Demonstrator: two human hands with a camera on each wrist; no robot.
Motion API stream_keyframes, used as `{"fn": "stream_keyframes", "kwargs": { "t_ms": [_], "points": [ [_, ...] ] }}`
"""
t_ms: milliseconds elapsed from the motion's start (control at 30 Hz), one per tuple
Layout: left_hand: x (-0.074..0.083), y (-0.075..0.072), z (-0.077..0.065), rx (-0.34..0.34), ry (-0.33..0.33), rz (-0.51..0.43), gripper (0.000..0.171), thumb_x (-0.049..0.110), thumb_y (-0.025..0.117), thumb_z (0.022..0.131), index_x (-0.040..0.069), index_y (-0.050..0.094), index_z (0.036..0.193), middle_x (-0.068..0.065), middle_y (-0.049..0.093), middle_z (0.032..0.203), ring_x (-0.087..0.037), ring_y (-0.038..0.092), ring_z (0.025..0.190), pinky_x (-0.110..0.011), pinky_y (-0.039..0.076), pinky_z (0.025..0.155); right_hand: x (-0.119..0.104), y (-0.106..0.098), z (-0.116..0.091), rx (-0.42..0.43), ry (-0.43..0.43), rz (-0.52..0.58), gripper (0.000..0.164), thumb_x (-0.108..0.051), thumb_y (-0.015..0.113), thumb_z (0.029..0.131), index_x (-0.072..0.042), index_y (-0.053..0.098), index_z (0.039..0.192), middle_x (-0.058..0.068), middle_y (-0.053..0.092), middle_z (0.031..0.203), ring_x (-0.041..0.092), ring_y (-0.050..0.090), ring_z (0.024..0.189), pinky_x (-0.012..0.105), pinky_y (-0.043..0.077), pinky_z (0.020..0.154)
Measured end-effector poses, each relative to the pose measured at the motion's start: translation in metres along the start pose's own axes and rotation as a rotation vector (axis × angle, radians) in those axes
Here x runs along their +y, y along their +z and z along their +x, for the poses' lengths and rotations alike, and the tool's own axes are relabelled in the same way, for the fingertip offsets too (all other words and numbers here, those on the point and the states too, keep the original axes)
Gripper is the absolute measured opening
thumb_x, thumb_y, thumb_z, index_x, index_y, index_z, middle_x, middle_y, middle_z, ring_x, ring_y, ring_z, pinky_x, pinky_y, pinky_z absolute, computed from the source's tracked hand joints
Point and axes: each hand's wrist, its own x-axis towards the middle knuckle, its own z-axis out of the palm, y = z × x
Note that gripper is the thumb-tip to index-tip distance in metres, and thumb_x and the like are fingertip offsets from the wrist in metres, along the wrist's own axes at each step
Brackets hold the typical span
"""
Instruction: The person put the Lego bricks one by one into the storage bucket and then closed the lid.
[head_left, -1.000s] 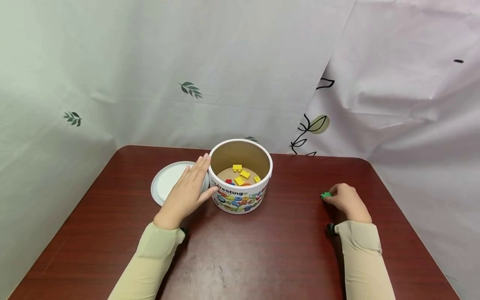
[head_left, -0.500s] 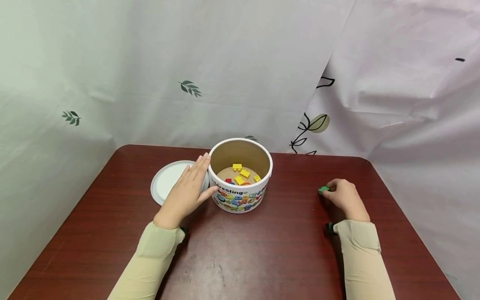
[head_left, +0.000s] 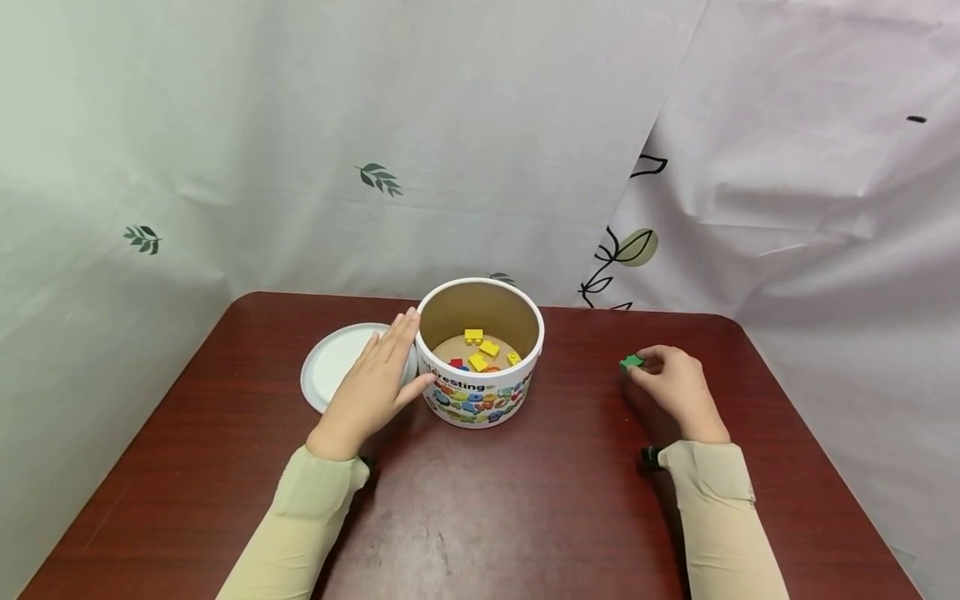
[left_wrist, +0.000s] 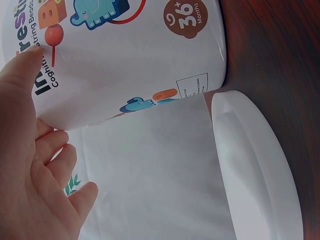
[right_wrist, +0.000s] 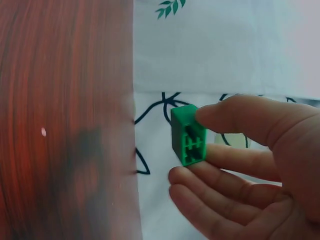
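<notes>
My right hand (head_left: 677,392) pinches a green toy brick (head_left: 632,362) between thumb and fingers, held over the right side of the table. In the right wrist view the brick (right_wrist: 187,135) shows its hollow, ribbed side. My left hand (head_left: 367,387), fingers fairly straight, touches the left side of a round white bucket (head_left: 476,404) with coloured printing. The thumb (left_wrist: 22,70) lies against the bucket's wall in the left wrist view. Inside the bucket are several yellow bricks (head_left: 477,362) and a red piece (head_left: 457,363); the near wall hides part of the contents.
A round white lid (head_left: 327,364) lies on the dark red-brown table (head_left: 510,508), left of the bucket and partly behind my left hand. A pale curtain (head_left: 480,150) with printed leaves hangs behind the table's far edge.
My right hand has moved left and farther from me, carrying the green brick up off the table. My left hand stays against the bucket.
</notes>
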Motion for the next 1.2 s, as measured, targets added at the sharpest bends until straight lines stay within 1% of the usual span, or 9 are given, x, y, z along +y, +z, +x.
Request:
{"fn": "stream_keyframes", "kwargs": {
  "t_ms": [300, 433, 667, 733, 800, 867, 933, 1067, 1200],
  "points": [
    [0.001, 0.000, 0.000, 0.003, 0.000, 0.007, 0.089, 0.042, 0.069, 0.097, 0.007, 0.019, 0.162, -0.010, 0.020, 0.168, -0.026, 0.020, 0.154, -0.057, 0.019, 0.122, -0.014, 0.008, -0.002, 0.084, -0.055, 0.045, 0.032, -0.009, 0.072, 0.091, 0.007, 0.068, 0.118, 0.024, 0.065, 0.110, 0.038, 0.072, 0.095, 0.052, 0.058, 0.084],
    [0.001, 0.000, 0.000, 0.004, 0.002, 0.011, 0.090, 0.042, 0.068, 0.097, 0.007, 0.019, 0.163, -0.010, 0.021, 0.168, -0.027, 0.021, 0.154, -0.057, 0.020, 0.122, -0.020, 0.013, -0.002, 0.134, -0.086, 0.070, 0.030, -0.009, 0.075, 0.090, 0.004, 0.070, 0.116, 0.020, 0.065, 0.107, 0.036, 0.073, 0.092, 0.050, 0.059, 0.082],
    [0.001, 0.000, 0.000, 0.003, 0.001, 0.009, 0.090, 0.042, 0.068, 0.097, 0.006, 0.019, 0.162, -0.011, 0.021, 0.167, -0.027, 0.021, 0.154, -0.056, 0.019, 0.122, -0.034, 0.019, -0.004, 0.183, -0.140, 0.112, 0.030, -0.008, 0.079, 0.088, 0.003, 0.072, 0.114, 0.016, 0.066, 0.103, 0.031, 0.072, 0.091, 0.044, 0.060, 0.081],
    [0.001, -0.001, 0.000, 0.001, -0.001, 0.009, 0.090, 0.042, 0.068, 0.097, 0.006, 0.019, 0.162, -0.011, 0.021, 0.168, -0.027, 0.021, 0.154, -0.056, 0.019, 0.122, -0.039, 0.019, -0.005, 0.202, -0.153, 0.126, 0.030, -0.008, 0.080, 0.087, 0.002, 0.072, 0.114, 0.015, 0.067, 0.102, 0.030, 0.072, 0.090, 0.038, 0.060, 0.080],
    [0.001, -0.001, 0.000, -0.003, -0.003, 0.008, 0.090, 0.042, 0.068, 0.097, 0.006, 0.018, 0.163, -0.011, 0.020, 0.168, -0.027, 0.021, 0.154, -0.056, 0.019, 0.122, -0.044, 0.020, -0.006, 0.220, -0.170, 0.152, 0.031, -0.008, 0.082, 0.085, 0.001, 0.073, 0.113, 0.014, 0.068, 0.101, 0.029, 0.073, 0.090, 0.028, 0.060, 0.079],
    [0.001, -0.001, 0.000, -0.006, -0.006, 0.006, 0.090, 0.042, 0.068, 0.097, 0.006, 0.018, 0.163, -0.011, 0.020, 0.168, -0.027, 0.021, 0.154, -0.056, 0.019, 0.122, -0.048, 0.020, -0.006, 0.240, -0.186, 0.184, 0.031, -0.007, 0.083, 0.084, 0.000, 0.074, 0.113, 0.013, 0.068, 0.101, 0.028, 0.073, 0.089, 0.019, 0.058, 0.078],
    [0.001, -0.001, 0.000, -0.008, -0.008, 0.004, 0.090, 0.042, 0.068, 0.097, 0.006, 0.017, 0.163, -0.011, 0.020, 0.168, -0.027, 0.020, 0.154, -0.057, 0.020, 0.122, -0.053, 0.021, -0.007, 0.262, -0.200, 0.214, 0.032, -0.006, 0.084, 0.082, -0.001, 0.074, 0.113, 0.011, 0.068, 0.101, 0.026, 0.073, 0.089, 0.014, 0.055, 0.078],
    [0.001, 0.000, 0.000, -0.006, -0.008, 0.003, 0.091, 0.042, 0.069, 0.097, 0.007, 0.017, 0.163, -0.011, 0.020, 0.168, -0.028, 0.020, 0.154, -0.057, 0.021, 0.121, -0.061, 0.023, -0.010, 0.303, -0.216, 0.280, 0.034, -0.005, 0.086, 0.080, -0.004, 0.075, 0.112, 0.007, 0.069, 0.100, 0.019, 0.073, 0.087, 0.017, 0.057, 0.078],
    [0.001, 0.000, 0.000, -0.004, -0.009, 0.002, 0.092, 0.042, 0.069, 0.097, 0.007, 0.016, 0.163, -0.011, 0.020, 0.168, -0.028, 0.020, 0.154, -0.058, 0.021, 0.121, -0.066, 0.027, -0.012, 0.328, -0.224, 0.335, 0.033, -0.005, 0.086, 0.080, -0.006, 0.076, 0.112, 0.004, 0.069, 0.101, 0.009, 0.071, 0.087, 0.020, 0.058, 0.080]
  ]
}}
